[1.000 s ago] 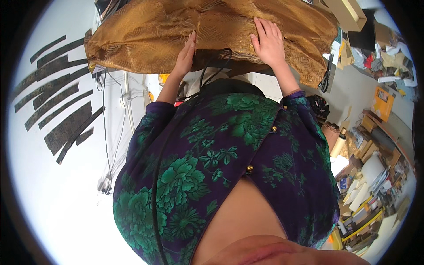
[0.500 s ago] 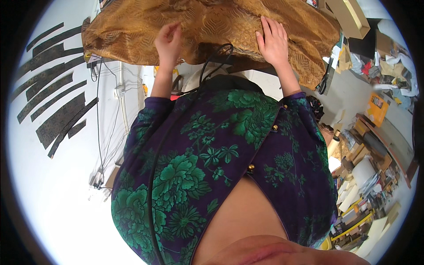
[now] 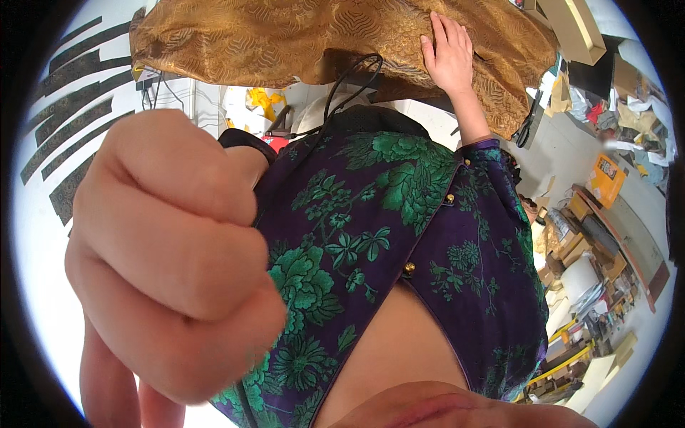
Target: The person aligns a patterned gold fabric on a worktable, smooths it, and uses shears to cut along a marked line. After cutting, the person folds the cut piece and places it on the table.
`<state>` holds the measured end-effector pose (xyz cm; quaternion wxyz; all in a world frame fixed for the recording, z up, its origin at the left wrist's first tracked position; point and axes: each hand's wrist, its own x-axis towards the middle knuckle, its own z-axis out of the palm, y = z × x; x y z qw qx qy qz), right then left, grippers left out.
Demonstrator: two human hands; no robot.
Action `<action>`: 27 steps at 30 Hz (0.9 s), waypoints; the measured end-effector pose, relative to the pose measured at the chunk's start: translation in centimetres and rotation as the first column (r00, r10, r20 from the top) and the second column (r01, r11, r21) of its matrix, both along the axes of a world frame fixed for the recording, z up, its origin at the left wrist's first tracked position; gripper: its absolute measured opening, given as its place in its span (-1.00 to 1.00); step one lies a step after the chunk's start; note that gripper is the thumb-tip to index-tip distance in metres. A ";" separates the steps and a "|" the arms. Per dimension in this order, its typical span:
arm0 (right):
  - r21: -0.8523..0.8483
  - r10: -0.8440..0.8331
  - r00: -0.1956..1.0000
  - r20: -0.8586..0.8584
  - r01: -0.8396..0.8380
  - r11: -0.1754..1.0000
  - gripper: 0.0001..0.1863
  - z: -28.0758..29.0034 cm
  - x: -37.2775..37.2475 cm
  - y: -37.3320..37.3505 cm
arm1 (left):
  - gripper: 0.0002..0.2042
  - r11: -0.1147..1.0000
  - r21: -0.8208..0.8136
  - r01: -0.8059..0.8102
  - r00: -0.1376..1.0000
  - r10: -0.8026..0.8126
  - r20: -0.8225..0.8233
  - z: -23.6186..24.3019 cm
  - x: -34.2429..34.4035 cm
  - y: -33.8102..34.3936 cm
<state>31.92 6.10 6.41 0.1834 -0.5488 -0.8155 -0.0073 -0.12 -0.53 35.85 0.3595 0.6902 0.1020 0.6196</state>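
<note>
My left hand (image 3: pixel 171 250) is raised close to the camera and fills much of the left side. Several of its fingers are curled in, their knuckles towards me; whatever lies inside the curl, if anything, is hidden. My right hand (image 3: pixel 449 57) rests flat on a golden-brown patterned fabric (image 3: pixel 371 32), its fingers stretched out. The fabric is spread over the work surface at the top and hangs over the near edge in folds. A black cable (image 3: pixel 349 78) loops in front of that edge.
Dark patterned strips (image 3: pixel 85 93) hang on the white wall at the left. A beige box (image 3: pixel 571 28) stands beyond the fabric's right end. Lower on the right are an orange packet (image 3: pixel 608 178), scraps and stacked boxes. Something yellow (image 3: pixel 264 101) lies below the table edge.
My left hand has left the fabric and come up close to the camera. My right hand stays on the fabric, with the view slightly shifted.
</note>
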 end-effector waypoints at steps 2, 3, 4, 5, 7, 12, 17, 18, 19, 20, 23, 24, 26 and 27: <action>-0.009 -0.006 1.000 -0.014 0.006 1.000 -0.45 -0.1 0.1 0.0 | -0.59 0.999 0.036 0.021 0.998 -0.019 -0.066 0.4 0.9 0.6; -0.006 -0.002 1.000 -0.022 0.002 1.000 -0.45 0.1 -0.1 -0.1 | -0.55 0.998 0.057 0.013 0.999 -0.010 -0.054 0.5 1.9 0.6; -0.003 0.016 1.000 -0.024 -0.016 1.000 -0.45 0.3 -0.7 0.0 | -0.48 0.997 0.080 -0.010 0.999 0.013 -0.040 0.5 2.6 0.1; -0.001 0.036 0.999 -0.027 -0.036 0.999 -0.45 0.7 -1.3 0.0 | -0.46 0.995 0.100 -0.014 1.000 0.012 0.024 0.7 3.8 0.0; 0.015 0.027 1.000 0.008 -0.027 1.000 -0.47 0.9 -1.1 0.1 | -0.47 0.994 0.094 0.048 0.999 -0.047 -0.012 0.9 3.7 0.5; -0.101 -0.033 0.998 -0.045 0.028 0.995 -0.41 1.9 -0.9 -0.4 | -0.53 1.000 0.014 0.015 0.984 -0.012 -0.178 1.0 0.5 -0.1; 0.157 -0.023 0.923 -0.385 0.091 0.983 -0.59 0.7 0.7 -0.2 | -0.64 0.788 -0.323 -0.524 0.849 0.514 -0.124 -6.1 -0.1 -0.1; 0.206 -0.148 0.901 -0.407 0.249 0.946 -0.66 1.0 1.4 -1.2 | -0.67 0.660 -0.475 -0.582 0.809 0.532 -0.252 -9.6 -0.2 1.1; 0.233 -0.243 0.868 -0.434 0.368 0.900 -0.74 0.5 2.8 -2.2 | -0.67 0.541 -0.557 -0.630 0.777 0.425 -0.465 -13.1 -0.8 1.7; 0.008 -0.425 0.728 -0.539 0.508 0.861 -0.79 -0.8 4.7 -3.6 | -0.59 0.393 -0.732 -0.557 0.827 0.348 -0.442 -17.4 -0.6 1.5; -0.666 -0.701 0.071 -0.709 0.260 0.699 -0.81 -3.7 7.0 -5.6 | -0.36 -0.313 -0.941 -0.129 0.992 -0.052 -0.119 -32.8 -4.1 -3.4; -0.792 -0.791 -0.084 -0.606 0.158 0.590 -0.79 -2.2 6.3 -6.0 | -0.23 -0.534 -0.843 0.067 0.995 -0.032 0.098 -35.3 -4.3 -4.3; -0.764 -0.784 0.030 -0.620 0.206 0.611 -0.72 -1.5 5.1 -5.8 | -0.27 -0.562 -0.711 0.423 0.900 0.352 0.257 -34.7 -2.1 -4.7; -0.724 -0.749 0.113 -0.653 0.199 0.661 -0.71 -1.8 4.7 -5.4 | -0.33 -0.464 -0.732 0.499 0.836 0.482 0.264 -35.3 -1.4 -4.3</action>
